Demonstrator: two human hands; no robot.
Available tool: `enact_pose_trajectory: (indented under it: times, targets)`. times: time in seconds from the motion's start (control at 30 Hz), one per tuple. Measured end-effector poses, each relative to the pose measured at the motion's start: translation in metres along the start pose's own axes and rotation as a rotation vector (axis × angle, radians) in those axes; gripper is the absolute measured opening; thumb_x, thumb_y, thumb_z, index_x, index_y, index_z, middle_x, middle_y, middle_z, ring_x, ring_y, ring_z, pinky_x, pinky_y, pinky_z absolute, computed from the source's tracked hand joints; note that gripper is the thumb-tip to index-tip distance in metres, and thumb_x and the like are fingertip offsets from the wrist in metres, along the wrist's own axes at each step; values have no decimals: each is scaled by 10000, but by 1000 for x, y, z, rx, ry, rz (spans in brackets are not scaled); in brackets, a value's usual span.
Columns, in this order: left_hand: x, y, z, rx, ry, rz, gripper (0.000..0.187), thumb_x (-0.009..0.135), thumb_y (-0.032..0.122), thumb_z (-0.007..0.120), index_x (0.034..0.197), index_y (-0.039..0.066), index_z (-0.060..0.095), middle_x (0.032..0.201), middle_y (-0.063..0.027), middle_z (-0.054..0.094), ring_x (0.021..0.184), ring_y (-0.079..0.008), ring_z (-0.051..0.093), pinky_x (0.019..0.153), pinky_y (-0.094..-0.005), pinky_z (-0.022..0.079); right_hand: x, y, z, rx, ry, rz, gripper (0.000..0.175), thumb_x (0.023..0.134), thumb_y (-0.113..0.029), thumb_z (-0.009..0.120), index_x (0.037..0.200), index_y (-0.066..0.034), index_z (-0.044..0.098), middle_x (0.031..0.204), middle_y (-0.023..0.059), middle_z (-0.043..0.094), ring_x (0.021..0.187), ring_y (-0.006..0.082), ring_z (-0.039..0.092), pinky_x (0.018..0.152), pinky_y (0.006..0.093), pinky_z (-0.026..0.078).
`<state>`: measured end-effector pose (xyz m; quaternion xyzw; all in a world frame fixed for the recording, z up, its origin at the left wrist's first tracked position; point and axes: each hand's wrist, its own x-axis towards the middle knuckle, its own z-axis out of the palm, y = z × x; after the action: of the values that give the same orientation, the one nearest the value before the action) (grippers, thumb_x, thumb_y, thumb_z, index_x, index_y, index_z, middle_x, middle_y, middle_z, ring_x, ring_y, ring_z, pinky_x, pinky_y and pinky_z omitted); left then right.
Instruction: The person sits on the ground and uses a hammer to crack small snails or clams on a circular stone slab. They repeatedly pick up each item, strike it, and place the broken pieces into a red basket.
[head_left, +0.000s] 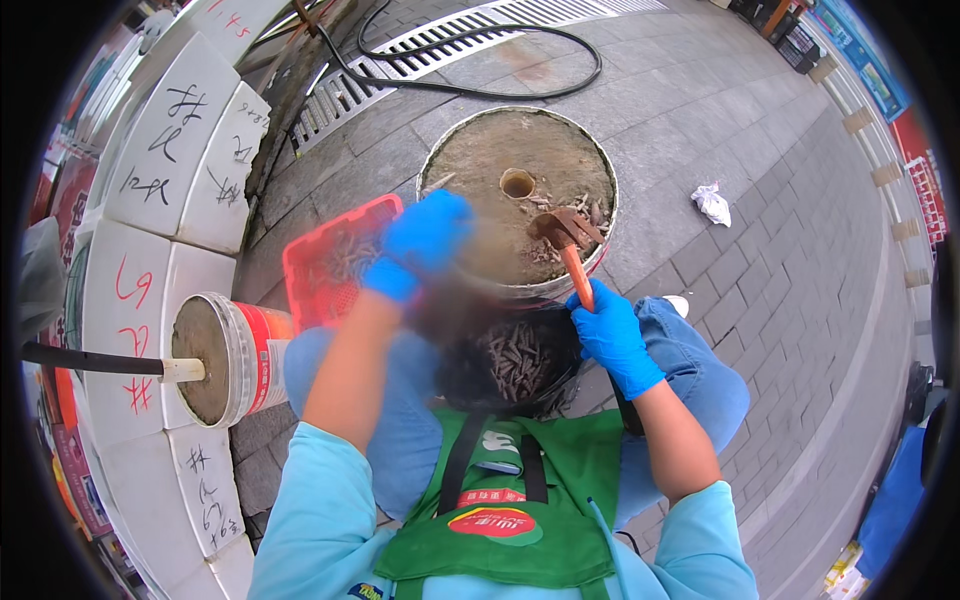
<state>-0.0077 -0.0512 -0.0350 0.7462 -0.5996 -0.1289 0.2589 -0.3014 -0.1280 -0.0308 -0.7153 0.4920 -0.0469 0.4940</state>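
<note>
My right hand (615, 330), in a blue glove, grips the orange-red handle of a hammer (576, 262). The rusty hammer head rests on or hovers just over a round concrete-filled tub (480, 142). My left hand (427, 231), also gloved in blue, is motion-blurred at the tub's left edge. A slender pointed shell (441, 181) shows at its fingers; blur hides whether they hold it. Broken shell pieces (592, 214) lie on the concrete, right of a round hole (517, 183). Between my knees a black plastic bag (465, 382) holds many long spiral shells (517, 360).
A red plastic basket (300, 262) with more shells stands left of the tub. Left of my knee, a concrete-filled bucket (201, 360) bears a black pole. White foam boxes (124, 300) with handwriting line the left. A black hose (540, 96) loops across a drain grate (450, 34). Crumpled tissue (711, 204) lies right.
</note>
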Motion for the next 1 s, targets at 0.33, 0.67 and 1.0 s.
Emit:
enact_pose_trajectory:
  times: [0.33, 0.67, 1.0]
  targets:
    - [-5, 16, 10, 3, -54, -67, 192, 846, 247, 704, 941, 85, 668, 903, -168, 644, 849, -359, 639, 720, -432, 511, -11, -37, 9, 52, 88, -292, 155, 853, -148, 613, 995, -86, 616, 825, 196, 670, 794, 382, 681, 677, 436, 515]
    - [-7, 40, -11, 86, -49, -68, 200, 833, 226, 716, 945, 66, 676, 895, -175, 656, 845, -362, 647, 723, -426, 515, 10, 2, 26, -129, -50, -106, 246, 886, -271, 589, 1038, -78, 587, 862, 254, 654, 813, 451, 644, 707, 522, 497]
    - [-23, -38, -50, 355, 308, -227, 281, 793, 213, 743, 1038, 88, 685, 1005, -153, 632, 974, -359, 604, 869, -445, 490, 0, -22, 14, 80, -140, 61, 179, 858, -159, 566, 994, -49, 608, 715, 155, 648, 552, 252, 661, 541, 382, 517]
